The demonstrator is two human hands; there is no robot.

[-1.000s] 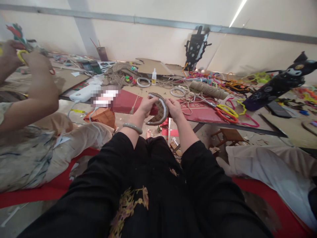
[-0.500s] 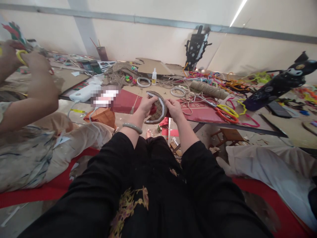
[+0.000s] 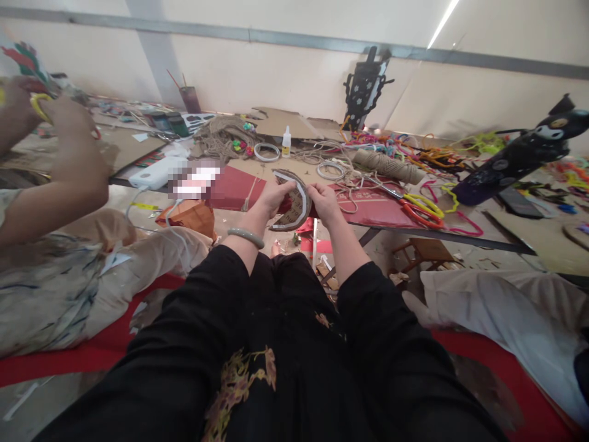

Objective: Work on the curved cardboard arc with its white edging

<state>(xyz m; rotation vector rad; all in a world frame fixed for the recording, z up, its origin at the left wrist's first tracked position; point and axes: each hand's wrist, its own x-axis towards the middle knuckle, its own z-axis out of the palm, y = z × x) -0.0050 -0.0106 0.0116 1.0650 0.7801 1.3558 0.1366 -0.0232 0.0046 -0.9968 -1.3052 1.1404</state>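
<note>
A curved, crescent-like piece of cardboard (image 3: pixel 291 216) is held up over the near table edge, with a white strip (image 3: pixel 304 205) running along its arc and printed marks on its face. My left hand (image 3: pixel 275 197) grips its inner side, thumb on top. At the outer right edge, the fingers of my right hand (image 3: pixel 323 201) are pinched together on the rim; whether they also hold the strip's edge or cord is hidden. Just behind lie a white tape roll (image 3: pixel 267 152), a small glue bottle (image 3: pixel 286 142) standing upright, and another tape roll (image 3: pixel 331 170).
Scissors with orange and yellow handles (image 3: pixel 421 210) lie right on red paper (image 3: pixel 368 205). Behind are a twine spool (image 3: pixel 389 167), tangled twine (image 3: pixel 221 138) and a black decorated figure (image 3: pixel 519 153). A co-worker's hands (image 3: pixel 59 107) hold yellow-handled scissors at left; another person's leg is at right.
Almost nothing differs. Both hands stay on the cardboard piece, which has shifted only very slightly.
</note>
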